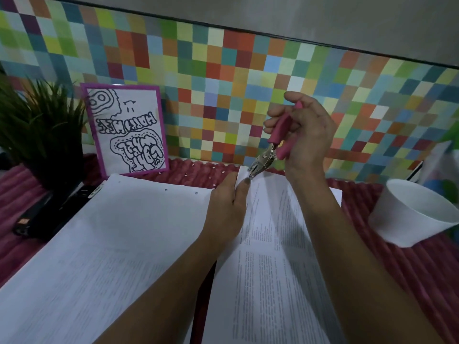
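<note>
My right hand (304, 135) grips a hole punch (269, 151) with pink handles and metal jaws. The jaws sit at the far top corner of a printed sheet (270, 256) that lies on the right. My left hand (227, 204) holds that corner, thumb on top near the jaws. To the left lies another stack of white sheets (104, 239), and small punched holes show along its far edge.
A pink ribbed cloth (409, 274) covers the table, dotted with paper bits near the wall. A framed doodle card (128, 130) leans on the checkered wall. A dark potted plant (42, 130) and a black object (49, 214) stand at left, a white cup (412, 214) at right.
</note>
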Demonstrator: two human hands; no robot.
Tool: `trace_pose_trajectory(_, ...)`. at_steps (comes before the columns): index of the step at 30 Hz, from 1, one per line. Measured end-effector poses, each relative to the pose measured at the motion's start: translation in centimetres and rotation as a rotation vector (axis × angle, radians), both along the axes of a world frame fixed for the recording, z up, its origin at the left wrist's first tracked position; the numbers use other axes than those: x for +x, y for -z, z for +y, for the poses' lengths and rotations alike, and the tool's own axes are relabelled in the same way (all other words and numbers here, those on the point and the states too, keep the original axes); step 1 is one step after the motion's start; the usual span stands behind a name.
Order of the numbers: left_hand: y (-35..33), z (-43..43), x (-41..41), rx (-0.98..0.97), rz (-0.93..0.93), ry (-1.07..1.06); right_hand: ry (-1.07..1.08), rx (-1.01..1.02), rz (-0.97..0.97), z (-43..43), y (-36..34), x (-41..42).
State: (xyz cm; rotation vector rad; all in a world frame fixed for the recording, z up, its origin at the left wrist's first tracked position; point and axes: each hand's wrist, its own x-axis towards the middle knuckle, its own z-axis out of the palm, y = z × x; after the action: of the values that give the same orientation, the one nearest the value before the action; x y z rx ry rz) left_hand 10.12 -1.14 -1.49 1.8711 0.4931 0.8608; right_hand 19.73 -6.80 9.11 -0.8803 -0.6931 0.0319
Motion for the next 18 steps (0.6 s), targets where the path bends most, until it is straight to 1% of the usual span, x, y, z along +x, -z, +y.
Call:
trace_pose_trajectory(4,0.12,-0.02,0.06,-0.008,0.005,0.015,0.013,0.058,-0.02,-0.05,0.27,0.24)
trace_pose_trajectory(10,0.24,-0.09,0.25,0.032,0.022,0.025,-0.015,-0.002,-0.044,0.07,0.44,0.29)
trace_pose_trajectory(13,0.2,-0.15,0.07,0.043,0.002,0.047,-0.001,-0.036,-0.059,0.24,0.52,0.41)
trace_pose_trajectory(15,-0.02,-0.13,-0.05,0.008,-0.012,0.091,0.011,-0.039,-0.055,0.4,0.67,0.5)
trace_pose_trajectory(18,-0.42,-0.2,-0.18,-0.163,-0.047,0.186,0.026,-0.022,-0.038,0.54,0.84,0.57)
